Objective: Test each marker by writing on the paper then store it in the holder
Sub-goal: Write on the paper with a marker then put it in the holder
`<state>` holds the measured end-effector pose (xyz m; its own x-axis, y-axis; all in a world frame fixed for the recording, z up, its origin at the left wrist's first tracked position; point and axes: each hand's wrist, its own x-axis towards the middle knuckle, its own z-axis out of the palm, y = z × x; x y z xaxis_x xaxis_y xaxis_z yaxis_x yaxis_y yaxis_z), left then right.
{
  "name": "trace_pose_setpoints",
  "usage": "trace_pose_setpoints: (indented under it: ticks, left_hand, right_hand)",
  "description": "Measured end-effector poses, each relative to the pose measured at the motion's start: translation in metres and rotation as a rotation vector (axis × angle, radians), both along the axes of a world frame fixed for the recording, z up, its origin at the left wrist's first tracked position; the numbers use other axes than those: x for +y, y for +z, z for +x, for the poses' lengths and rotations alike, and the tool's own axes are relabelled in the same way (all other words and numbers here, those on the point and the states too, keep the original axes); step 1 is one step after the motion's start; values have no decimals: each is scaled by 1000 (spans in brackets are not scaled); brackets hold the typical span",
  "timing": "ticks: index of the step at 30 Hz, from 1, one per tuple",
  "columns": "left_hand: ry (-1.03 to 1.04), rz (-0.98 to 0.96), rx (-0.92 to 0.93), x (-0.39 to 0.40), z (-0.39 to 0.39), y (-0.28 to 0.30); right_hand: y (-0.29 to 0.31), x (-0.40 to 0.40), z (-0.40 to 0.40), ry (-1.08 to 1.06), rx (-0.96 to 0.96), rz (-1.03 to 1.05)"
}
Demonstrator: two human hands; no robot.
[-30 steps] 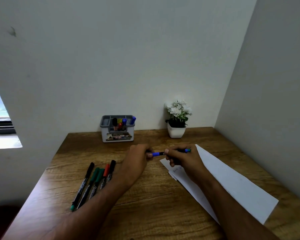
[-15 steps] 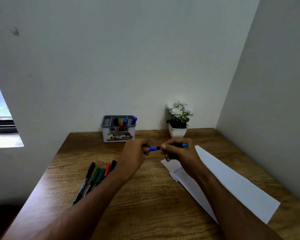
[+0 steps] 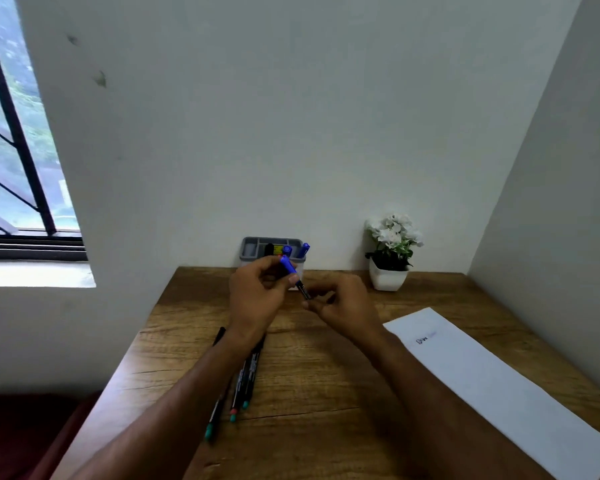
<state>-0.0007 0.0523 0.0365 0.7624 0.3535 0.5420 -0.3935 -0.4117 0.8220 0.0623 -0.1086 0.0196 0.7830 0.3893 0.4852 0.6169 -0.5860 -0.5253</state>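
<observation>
Left hand (image 3: pixel 257 292) grips a blue-capped marker (image 3: pixel 293 276) in front of the grey holder (image 3: pixel 253 249), right hand (image 3: pixel 343 304) pinching its lower end. Spare markers (image 3: pixel 246 375) lie under the left forearm, paper (image 3: pixel 499 386) off right.

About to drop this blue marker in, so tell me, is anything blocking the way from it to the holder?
Nothing visible does. The blue marker, gripped by the left hand with the right hand at its lower end, is raised just in front of the holder. Markers already stand in its right side; the left compartments look free.

One head-worn view looks forward and down from above the hands (image 3: pixel 302 299). It faces the wall (image 3: pixel 291 133) beyond them, close over the table (image 3: pixel 326 393).
</observation>
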Motion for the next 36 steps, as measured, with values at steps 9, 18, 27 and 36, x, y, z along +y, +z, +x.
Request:
trace_pose_setpoints:
  ticks: [9, 18, 27, 36]
  left_hand:
    - [227, 275, -175, 39, -8, 7]
    - [341, 309, -267, 70, 20, 18]
    - [300, 358, -140, 79, 58, 4]
    - [253, 443, 30, 86, 75, -16]
  right_hand:
    - [23, 83, 2, 3, -72, -46]
    - [35, 113, 15, -11, -76, 39]
    - [15, 100, 19, -44, -51, -2]
    - [4, 95, 22, -32, -6, -37]
